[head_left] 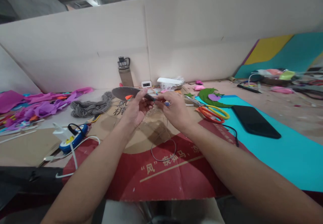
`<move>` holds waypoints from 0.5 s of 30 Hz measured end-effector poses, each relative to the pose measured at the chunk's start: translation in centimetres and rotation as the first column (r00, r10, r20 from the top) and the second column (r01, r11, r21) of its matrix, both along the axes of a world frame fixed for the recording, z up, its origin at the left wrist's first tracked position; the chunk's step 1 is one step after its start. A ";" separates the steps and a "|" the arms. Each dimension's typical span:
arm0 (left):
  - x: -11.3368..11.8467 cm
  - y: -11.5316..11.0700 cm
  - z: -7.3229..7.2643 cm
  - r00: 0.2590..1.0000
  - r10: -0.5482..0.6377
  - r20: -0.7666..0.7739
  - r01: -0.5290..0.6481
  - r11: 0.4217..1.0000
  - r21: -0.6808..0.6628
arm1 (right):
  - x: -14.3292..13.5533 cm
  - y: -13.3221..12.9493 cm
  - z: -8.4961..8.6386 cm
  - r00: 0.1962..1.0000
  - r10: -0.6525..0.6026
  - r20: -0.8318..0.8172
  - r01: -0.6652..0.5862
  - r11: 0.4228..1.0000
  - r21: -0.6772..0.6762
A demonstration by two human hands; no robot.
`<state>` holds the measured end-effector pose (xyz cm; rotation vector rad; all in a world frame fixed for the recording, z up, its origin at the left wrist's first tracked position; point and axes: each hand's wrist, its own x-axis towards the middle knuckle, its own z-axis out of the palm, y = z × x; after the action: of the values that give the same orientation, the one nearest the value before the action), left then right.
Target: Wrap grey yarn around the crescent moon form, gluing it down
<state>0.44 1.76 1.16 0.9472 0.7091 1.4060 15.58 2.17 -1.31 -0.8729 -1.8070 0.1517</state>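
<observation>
A flat, dark grey oval piece point(123, 92) is gripped at its narrow right end by my left hand point(137, 109), the thumb on top and the fingers curled below. Close against that end, my right hand point(174, 108) is closed in a pinch. Whatever lies between its fingertips is too small to make out. Below my right hand a thin grey strand point(163, 160) hangs in a loop over the red and brown cardboard point(171, 183). A skein of grey yarn point(92, 105) lies left of my left hand.
Scissors with orange and yellow handles point(214, 113), green felt point(210, 98) and a black phone point(254, 121) lie on the right, partly over a turquoise sheet point(290, 156). On the left are a blue power strip point(75, 141) and purple scraps point(50, 109). A bottle point(125, 74) stands behind.
</observation>
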 end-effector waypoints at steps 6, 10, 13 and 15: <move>0.0 -0.4 0.3 0.993 -0.116 -0.012 0.116 0.976 0.183 | 0.3 -0.6 0.6 0.987 -0.154 0.036 0.150 0.983 0.104; -0.3 -0.3 0.5 0.989 -0.146 -0.009 0.144 0.956 0.254 | 0.2 -1.0 0.9 0.988 -0.155 -0.004 0.154 0.979 0.131; -0.7 -0.2 0.4 0.992 -0.122 0.024 0.110 0.953 0.282 | 0.0 -1.2 1.0 0.996 -0.051 -0.072 0.058 0.992 0.111; -1.1 -0.1 0.5 0.996 -0.078 0.052 0.060 0.956 0.286 | -0.3 -1.4 1.0 0.992 0.051 -0.119 -0.042 0.997 0.070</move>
<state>-0.63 1.67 1.61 1.1344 0.4284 1.4932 15.32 0.75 -0.33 -0.7588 -1.7104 0.1694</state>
